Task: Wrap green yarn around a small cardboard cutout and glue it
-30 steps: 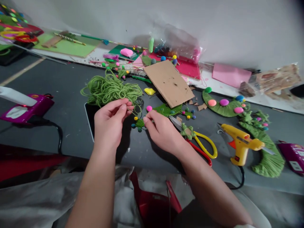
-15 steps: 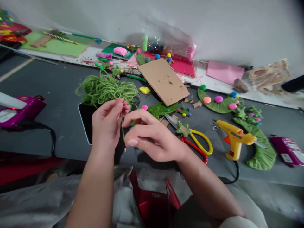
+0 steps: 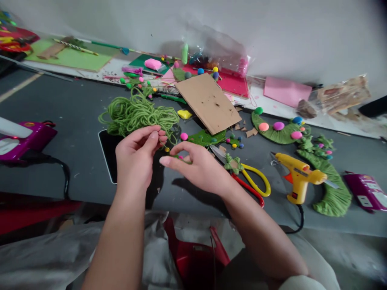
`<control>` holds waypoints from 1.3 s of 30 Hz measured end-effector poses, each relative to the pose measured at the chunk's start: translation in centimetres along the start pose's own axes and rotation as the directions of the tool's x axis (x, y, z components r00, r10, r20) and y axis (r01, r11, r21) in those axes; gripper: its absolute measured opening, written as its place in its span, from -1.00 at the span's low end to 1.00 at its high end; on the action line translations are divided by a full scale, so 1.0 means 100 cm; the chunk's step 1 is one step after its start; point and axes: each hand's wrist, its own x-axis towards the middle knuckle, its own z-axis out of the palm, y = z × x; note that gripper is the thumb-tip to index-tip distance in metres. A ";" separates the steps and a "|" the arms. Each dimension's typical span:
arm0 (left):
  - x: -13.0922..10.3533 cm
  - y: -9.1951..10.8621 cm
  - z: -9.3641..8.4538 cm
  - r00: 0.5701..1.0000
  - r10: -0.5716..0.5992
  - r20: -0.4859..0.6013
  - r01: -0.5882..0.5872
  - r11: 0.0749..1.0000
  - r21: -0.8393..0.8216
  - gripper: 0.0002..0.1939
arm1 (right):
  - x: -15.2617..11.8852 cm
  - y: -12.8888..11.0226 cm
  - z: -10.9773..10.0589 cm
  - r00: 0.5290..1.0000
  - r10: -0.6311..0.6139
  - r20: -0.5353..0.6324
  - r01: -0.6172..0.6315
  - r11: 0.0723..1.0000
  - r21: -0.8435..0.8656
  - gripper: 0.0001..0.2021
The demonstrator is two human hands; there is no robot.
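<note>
My left hand (image 3: 137, 155) is closed, its thumb pressed against the curled fingers on green yarn (image 3: 163, 141). Most of the held strand is hidden behind those fingers. Just beyond lies a loose heap of green yarn (image 3: 137, 112), partly over a black tablet-like slab with a pale edge (image 3: 108, 157). My right hand (image 3: 199, 167) hovers to the right of the left one, thumb and forefinger apart with no strand visible between them. Behind its fingers, a small yellow pom-pom (image 3: 167, 150) and some green pieces show in part.
Scissors (image 3: 254, 181) with yellow and red handles lie right of my right hand. Farther right are a yellow glue gun (image 3: 299, 175) with a cord and a yarn-wrapped green curve (image 3: 335, 193). Cardboard (image 3: 208, 102) lies behind; a purple device (image 3: 28, 141) is at left.
My right thumb and fingers have moved apart from the strand that ran down from my left hand. The left hand stays almost in place, still pinching.
</note>
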 end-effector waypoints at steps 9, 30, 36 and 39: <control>0.000 -0.004 -0.001 0.999 0.042 -0.017 -0.042 0.999 -0.007 -0.84 | 0.006 0.010 0.000 0.978 -0.088 -0.187 0.063 0.988 -0.138 -0.69; 0.003 -0.005 0.003 0.999 -0.028 -0.039 0.022 0.990 -0.141 -0.93 | 0.004 0.010 0.006 0.968 -0.090 -0.233 0.037 0.974 -0.226 -0.77; 0.002 -0.005 0.004 0.999 -0.024 -0.030 0.020 0.990 -0.140 -0.94 | 0.002 0.004 -0.003 0.925 -0.363 0.112 0.380 0.883 -0.276 -0.71; 0.002 -0.002 0.004 0.998 -0.043 -0.052 0.033 0.984 -0.173 -0.98 | -0.002 -0.001 -0.006 0.759 -0.635 0.143 0.648 0.758 -0.072 -0.82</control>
